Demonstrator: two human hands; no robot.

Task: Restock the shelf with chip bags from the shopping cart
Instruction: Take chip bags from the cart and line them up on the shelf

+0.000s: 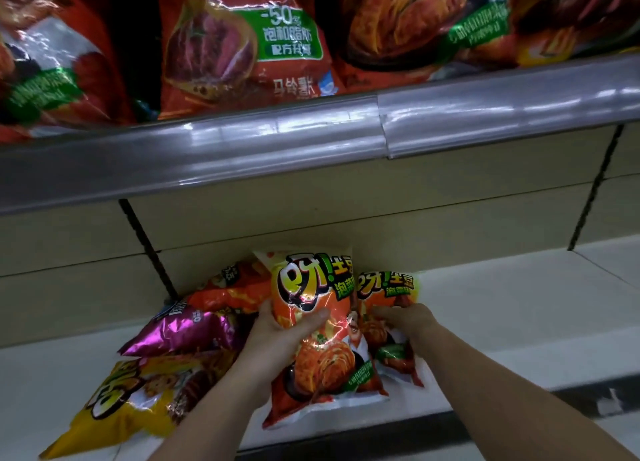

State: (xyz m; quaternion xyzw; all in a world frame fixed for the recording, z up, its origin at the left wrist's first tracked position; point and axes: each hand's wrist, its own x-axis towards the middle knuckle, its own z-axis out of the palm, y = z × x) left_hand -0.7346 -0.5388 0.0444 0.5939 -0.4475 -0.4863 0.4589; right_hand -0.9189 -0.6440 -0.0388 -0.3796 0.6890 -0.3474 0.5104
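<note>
Two orange foil chip bags with yellow-and-green lettering stood on the pale lower shelf (519,304) in front of me, and I had a hand on each. My left hand (287,336) gripped the nearer orange kimchi-picture chip bag (318,339), thumb across its front and fingers curled behind its left edge, keeping it nearly upright with its bottom seam near the shelf's front lip. My right hand (403,318) was wrapped over the middle of the second orange chip bag (388,287), which stood just behind and to the right of the first, partly hidden by it; my fingers curled onto its front, holding it.

Left of my left arm lay a loose pile of other bags on the same shelf: a shiny purple foil bag (183,332) on its side, a red-orange bag (228,291) leaning behind it toward the beige back panel (311,211), and a yellow bag with a meat picture (138,398) lying flat nearest the front edge. The purple bag overlapped the yellow one's top.

Above, a grey plastic price rail (242,142) ran along the upper shelf, and large red chip bags (242,45) stood in a row on it, one with a green patch reading "-50%". The shopping cart was out of view.
</note>
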